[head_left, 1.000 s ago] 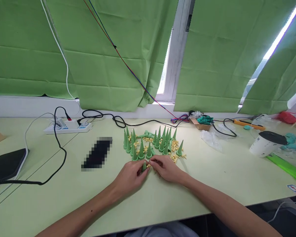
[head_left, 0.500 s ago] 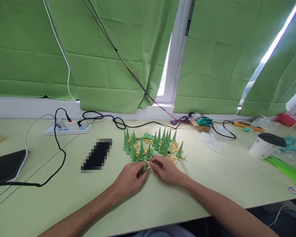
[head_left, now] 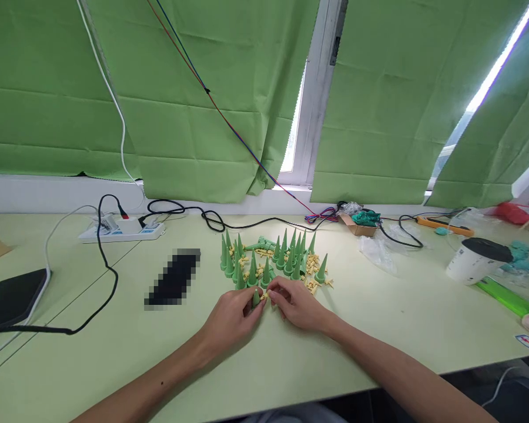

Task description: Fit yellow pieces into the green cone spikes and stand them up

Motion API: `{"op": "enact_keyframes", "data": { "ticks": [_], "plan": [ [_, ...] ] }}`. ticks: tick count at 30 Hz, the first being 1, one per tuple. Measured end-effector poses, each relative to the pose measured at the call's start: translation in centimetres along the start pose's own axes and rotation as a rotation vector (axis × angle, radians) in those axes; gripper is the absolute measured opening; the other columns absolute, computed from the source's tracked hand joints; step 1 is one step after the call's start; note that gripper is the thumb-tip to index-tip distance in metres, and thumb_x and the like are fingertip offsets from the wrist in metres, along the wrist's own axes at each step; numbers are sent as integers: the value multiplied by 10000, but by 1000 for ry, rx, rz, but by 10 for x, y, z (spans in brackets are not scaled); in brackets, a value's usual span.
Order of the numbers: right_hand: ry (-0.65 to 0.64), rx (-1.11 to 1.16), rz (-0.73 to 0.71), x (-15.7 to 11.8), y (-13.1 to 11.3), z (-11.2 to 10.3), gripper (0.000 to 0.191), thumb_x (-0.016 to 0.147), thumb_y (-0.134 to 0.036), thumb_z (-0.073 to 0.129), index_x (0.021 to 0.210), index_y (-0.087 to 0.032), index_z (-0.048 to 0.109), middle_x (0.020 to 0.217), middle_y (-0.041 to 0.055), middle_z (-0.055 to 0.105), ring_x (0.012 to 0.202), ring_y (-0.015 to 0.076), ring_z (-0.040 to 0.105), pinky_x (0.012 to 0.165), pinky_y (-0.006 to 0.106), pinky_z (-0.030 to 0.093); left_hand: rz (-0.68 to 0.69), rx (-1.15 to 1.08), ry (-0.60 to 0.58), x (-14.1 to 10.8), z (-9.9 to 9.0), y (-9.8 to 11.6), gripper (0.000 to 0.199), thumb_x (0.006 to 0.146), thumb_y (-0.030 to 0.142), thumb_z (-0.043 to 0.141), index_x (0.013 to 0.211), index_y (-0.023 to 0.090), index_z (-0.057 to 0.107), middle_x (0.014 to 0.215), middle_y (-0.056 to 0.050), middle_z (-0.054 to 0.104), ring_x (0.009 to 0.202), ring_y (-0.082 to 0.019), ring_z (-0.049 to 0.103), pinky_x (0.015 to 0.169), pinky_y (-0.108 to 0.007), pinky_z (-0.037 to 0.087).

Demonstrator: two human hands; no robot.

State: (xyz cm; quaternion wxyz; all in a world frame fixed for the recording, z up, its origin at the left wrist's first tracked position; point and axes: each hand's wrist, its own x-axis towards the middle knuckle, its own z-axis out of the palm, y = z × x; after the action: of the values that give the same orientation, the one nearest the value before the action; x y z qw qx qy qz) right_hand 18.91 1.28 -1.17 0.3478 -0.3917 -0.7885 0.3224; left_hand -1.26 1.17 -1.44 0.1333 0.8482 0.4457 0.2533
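While the left hand (head_left: 234, 311) clasps a green cone (head_left: 256, 299), tip up, long axis near-vertical, the right hand (head_left: 297, 304) pinches a yellow piece (head_left: 264, 297) beside it.

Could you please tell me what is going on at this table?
A person is working with both hands close together at the table. The left hand holds a small green cone, with a small yellow piece beside it. The right hand has its fingertips at that piece; whether it grips it is too small to tell. Just beyond, many green cones stand upright, with loose yellow pieces scattered among them.
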Motion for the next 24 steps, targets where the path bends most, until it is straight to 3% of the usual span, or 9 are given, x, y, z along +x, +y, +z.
{"op": "enact_keyframes", "data": {
  "ticks": [8, 15, 24],
  "plan": [
    [-28, -50, -10, 0, 4, 0, 205, 1006, -262, 436, 815, -213, 494, 581, -58, 518, 528, 104, 459, 575, 227, 344, 17, -25, -37, -2, -2, 4, 287, 971, 357, 437, 916, 177, 654, 590, 29, 530, 538, -144, 469, 561, -257, 335],
    [-4, -142, -35, 2, 10, 2, 348, 1017, -290, 415, 681, -203, 383, 537, -63, 411, 540, 105, 359, 572, 240, 280, 51, -41, -43, -2, -2, 4, 261, 975, 350, 449, 958, 189, 655, 624, 23, 569, 561, -142, 494, 585, -248, 355],
    [-22, -153, -32, 2, 11, 1, 403, 1032, -334, 370, 654, -194, 369, 571, -54, 387, 540, 101, 325, 556, 246, 258, 64, -38, -50, -1, -4, 5, 267, 974, 339, 452, 963, 185, 670, 636, 14, 599, 569, -144, 514, 589, -246, 364]
  ]
}}
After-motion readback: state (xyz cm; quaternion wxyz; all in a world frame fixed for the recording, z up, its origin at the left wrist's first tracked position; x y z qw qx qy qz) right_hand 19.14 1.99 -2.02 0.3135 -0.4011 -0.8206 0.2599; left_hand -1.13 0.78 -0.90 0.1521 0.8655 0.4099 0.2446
